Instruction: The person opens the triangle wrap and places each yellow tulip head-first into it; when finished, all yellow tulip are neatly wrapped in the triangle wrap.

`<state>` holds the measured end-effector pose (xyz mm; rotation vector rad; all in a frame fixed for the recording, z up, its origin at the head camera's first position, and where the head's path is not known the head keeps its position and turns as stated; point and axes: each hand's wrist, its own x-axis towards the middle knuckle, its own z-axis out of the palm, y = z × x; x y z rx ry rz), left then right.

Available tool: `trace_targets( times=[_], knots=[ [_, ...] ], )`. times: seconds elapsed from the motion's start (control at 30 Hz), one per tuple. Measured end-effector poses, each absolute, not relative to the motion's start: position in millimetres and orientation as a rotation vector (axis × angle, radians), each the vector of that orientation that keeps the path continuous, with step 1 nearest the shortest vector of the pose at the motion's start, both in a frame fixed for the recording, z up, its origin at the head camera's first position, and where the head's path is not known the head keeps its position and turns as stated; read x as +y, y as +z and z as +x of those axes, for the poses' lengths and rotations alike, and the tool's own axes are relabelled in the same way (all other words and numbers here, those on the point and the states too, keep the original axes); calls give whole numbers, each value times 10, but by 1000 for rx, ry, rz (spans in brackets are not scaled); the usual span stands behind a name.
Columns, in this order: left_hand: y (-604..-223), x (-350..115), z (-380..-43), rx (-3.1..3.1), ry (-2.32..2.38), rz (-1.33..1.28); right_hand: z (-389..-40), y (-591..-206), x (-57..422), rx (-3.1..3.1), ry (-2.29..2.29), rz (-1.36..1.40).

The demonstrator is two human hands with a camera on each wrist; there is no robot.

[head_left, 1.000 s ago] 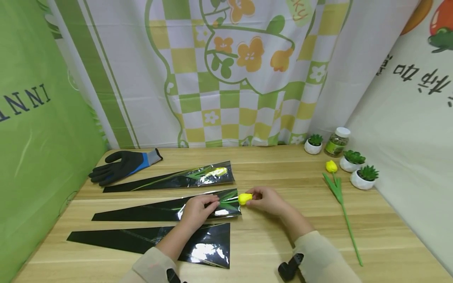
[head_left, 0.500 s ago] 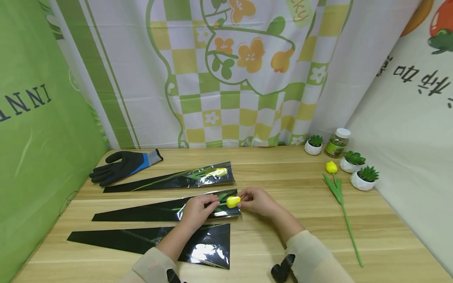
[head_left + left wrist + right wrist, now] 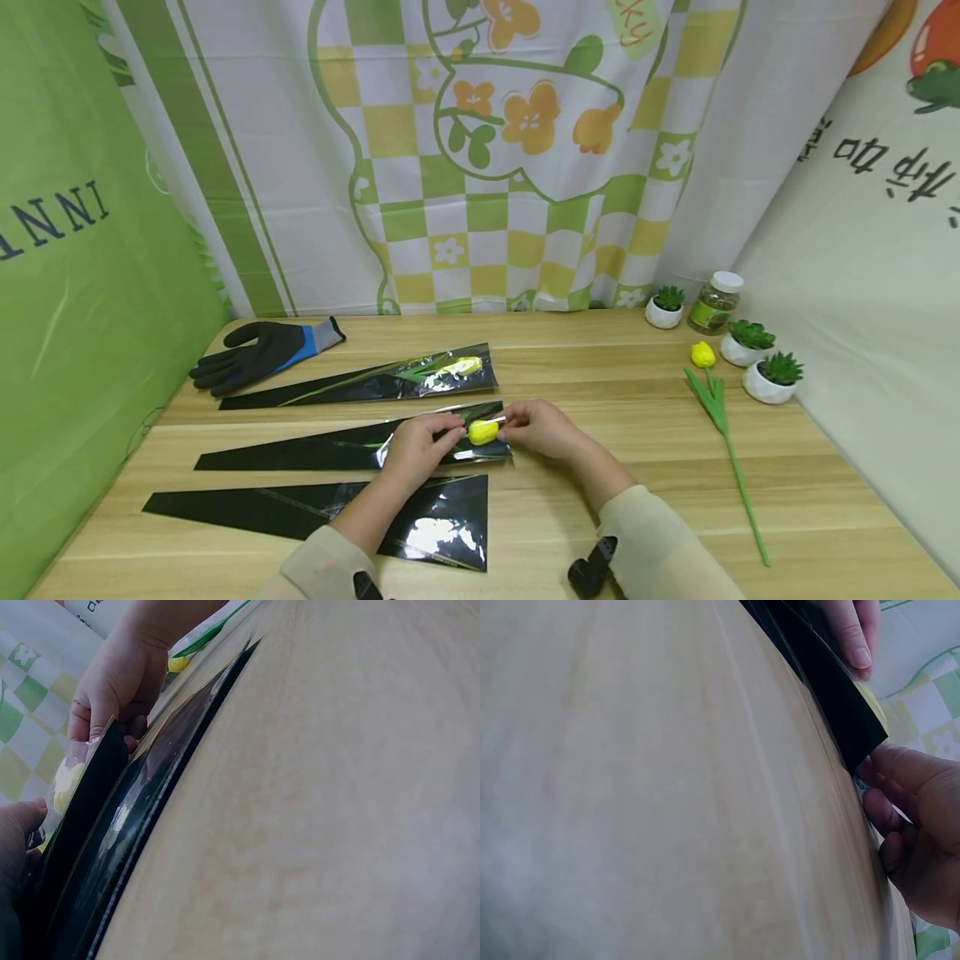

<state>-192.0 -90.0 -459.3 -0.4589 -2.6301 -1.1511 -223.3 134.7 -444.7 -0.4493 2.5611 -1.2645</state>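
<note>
A black-backed, clear-fronted flower sleeve (image 3: 292, 448) lies across the table. At its wide right end sits a yellow artificial tulip (image 3: 482, 432), its head within the sleeve's outline and its stem mostly hidden. My left hand (image 3: 416, 450) pinches the sleeve just left of the bloom, thumb and fingertips close to it. My right hand (image 3: 546, 428) pinches the edge of the sleeve's mouth; in the right wrist view its thumb meets the black corner (image 3: 866, 742). Through the clear film, the left wrist view shows the yellow bloom (image 3: 66, 786) between both hands.
Behind lies another sleeve (image 3: 360, 383) with a tulip inside; a flat sleeve (image 3: 442, 525) lies in front. A black-and-blue glove (image 3: 262, 354) is at back left. At right are a loose tulip (image 3: 726, 433), potted succulents (image 3: 771, 379) and a lidded jar (image 3: 715, 304).
The tulip has slid left, from sticking out past the sleeve's mouth to lying within it. My right hand has followed it left to the sleeve's edge. The left hand has stayed in place.
</note>
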Motion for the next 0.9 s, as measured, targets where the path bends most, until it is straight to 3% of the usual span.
trace_targets(
  times=[0.57, 0.9],
  knots=[
    [-4599, -920, -1902, -2669, -1136, -550, -2190, -4410, 1397, 2647, -1206, -399],
    [-4564, -975, -1982, -2781, -1005, -615, -2052, -4227, 1904, 2739, -1165, -340]
  ],
)
